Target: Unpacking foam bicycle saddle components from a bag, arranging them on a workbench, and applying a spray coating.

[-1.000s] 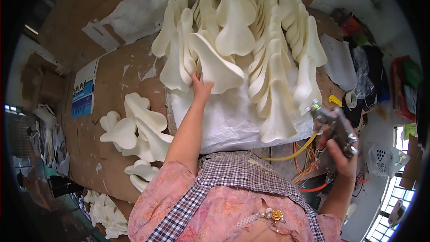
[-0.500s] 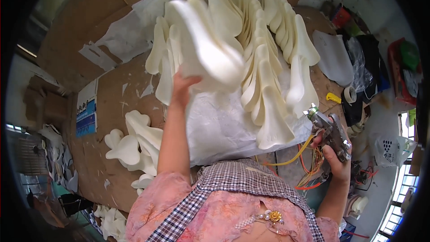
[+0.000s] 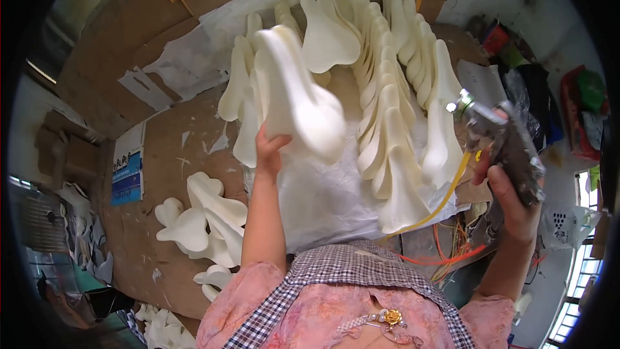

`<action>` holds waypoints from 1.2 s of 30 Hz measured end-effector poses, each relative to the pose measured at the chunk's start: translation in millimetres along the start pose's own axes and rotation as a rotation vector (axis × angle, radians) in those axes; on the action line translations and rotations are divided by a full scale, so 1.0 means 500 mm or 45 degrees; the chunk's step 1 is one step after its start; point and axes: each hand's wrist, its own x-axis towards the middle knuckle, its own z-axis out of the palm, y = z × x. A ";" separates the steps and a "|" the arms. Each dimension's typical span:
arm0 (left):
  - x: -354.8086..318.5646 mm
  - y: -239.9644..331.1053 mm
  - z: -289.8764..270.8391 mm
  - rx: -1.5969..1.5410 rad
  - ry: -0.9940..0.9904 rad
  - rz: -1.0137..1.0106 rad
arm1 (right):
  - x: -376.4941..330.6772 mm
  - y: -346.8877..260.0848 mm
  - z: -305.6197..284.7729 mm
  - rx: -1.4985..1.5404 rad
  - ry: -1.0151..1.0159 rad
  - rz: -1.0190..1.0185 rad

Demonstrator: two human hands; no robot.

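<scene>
Over the far half of the table, my left hand (image 3: 268, 150) is closed on the lower edge of a cream, saddle-shaped foam pad (image 3: 309, 106), which is blurred by motion. At the right, my right hand (image 3: 513, 203) is wrapped round a grimy metal spray gun (image 3: 513, 148) with a yellow hose (image 3: 445, 203). Its nozzle points left toward the pads. Overlapping rows of similar cream pads (image 3: 390, 129) stand beyond and right of the held one. A shorter row of pads (image 3: 239, 84) is just behind my left hand.
A loose pile of pads (image 3: 216, 220) lies left of my left forearm on the brown cardboard (image 3: 174, 139). White plastic sheeting (image 3: 316, 200) covers the middle of the table. Orange hoses (image 3: 445, 257) hang by the near edge. A red crate (image 3: 575, 116) stands at the far right.
My right hand has moved right with the spray gun, drawing the yellow hose along. The pad in my left hand has shifted slightly and turned more upright. The whole view has moved a little.
</scene>
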 end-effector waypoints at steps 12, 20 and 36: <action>0.351 0.002 0.062 0.105 -0.352 0.052 | 0.035 0.052 -0.003 0.036 0.104 0.072; 0.428 -0.016 0.145 0.231 -0.319 0.418 | -0.007 0.134 0.045 0.072 -0.091 0.333; -0.827 0.147 -0.627 -0.068 1.670 -0.367 | 0.001 0.155 0.323 0.115 -1.051 0.224</action>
